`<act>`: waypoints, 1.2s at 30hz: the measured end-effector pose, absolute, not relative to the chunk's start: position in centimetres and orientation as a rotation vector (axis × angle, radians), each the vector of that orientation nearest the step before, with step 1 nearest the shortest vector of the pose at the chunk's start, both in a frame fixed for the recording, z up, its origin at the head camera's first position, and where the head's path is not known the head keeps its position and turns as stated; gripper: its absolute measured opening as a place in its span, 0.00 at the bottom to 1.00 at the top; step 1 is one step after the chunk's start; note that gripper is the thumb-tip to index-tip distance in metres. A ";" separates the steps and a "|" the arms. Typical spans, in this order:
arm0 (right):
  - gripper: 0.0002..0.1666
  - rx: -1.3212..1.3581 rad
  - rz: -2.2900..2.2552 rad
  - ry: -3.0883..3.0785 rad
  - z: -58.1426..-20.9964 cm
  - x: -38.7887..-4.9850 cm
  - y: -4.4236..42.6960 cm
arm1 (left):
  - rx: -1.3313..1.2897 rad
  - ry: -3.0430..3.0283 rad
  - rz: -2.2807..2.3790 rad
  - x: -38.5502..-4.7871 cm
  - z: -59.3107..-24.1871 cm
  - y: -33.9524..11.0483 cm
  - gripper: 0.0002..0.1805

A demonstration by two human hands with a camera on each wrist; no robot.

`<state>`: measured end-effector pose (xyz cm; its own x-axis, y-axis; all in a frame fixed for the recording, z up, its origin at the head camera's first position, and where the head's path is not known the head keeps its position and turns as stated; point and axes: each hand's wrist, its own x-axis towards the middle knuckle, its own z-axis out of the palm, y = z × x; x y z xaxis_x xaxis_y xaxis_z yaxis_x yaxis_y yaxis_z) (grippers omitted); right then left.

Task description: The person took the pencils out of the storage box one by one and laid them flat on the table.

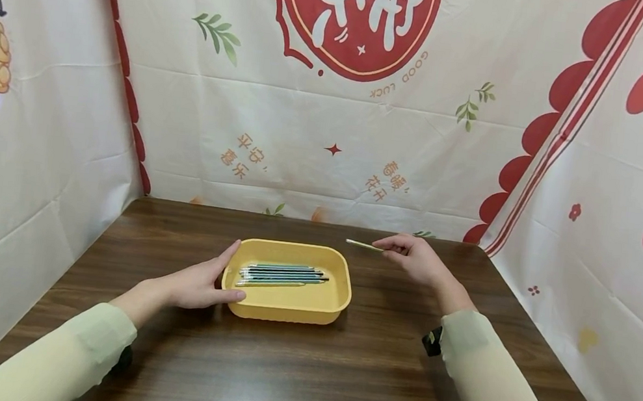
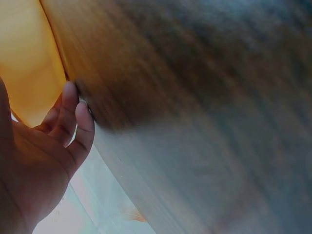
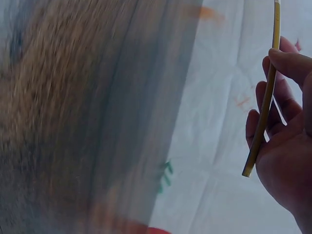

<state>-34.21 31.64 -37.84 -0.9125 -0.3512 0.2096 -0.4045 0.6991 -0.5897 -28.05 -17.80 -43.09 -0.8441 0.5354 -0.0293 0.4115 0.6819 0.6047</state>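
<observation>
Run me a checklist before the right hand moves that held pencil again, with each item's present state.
1. Right hand holding the yellow pencil between thumb and fingers: ok.
2. Left hand on the left end of the yellow tray: ok.
3. Tray sitting flat on the table: ok.
4. Bare floor inside the tray beside the bunched pencils: ok, in front and to the right.
5. Held pencil over that bare floor: not ok, it is in the air near the far right corner.
6. Exact pencil count: cannot tell, they lie too close.

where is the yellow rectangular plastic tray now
In the head view, the tray sits centrally on the dark wood-grain table, its left end held by the left hand.
</observation>
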 end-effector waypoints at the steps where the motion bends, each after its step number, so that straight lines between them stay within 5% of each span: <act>1: 0.15 0.604 1.018 -2.831 -38.0 -34.5 31.9 | 0.773 2.693 0.889 -28.0 -43.0 -17.8 0.67; 36: 0.17 0.380 0.913 -3.153 -42.8 -40.2 34.4 | 0.772 2.670 0.890 -28.2 -43.2 -17.8 0.67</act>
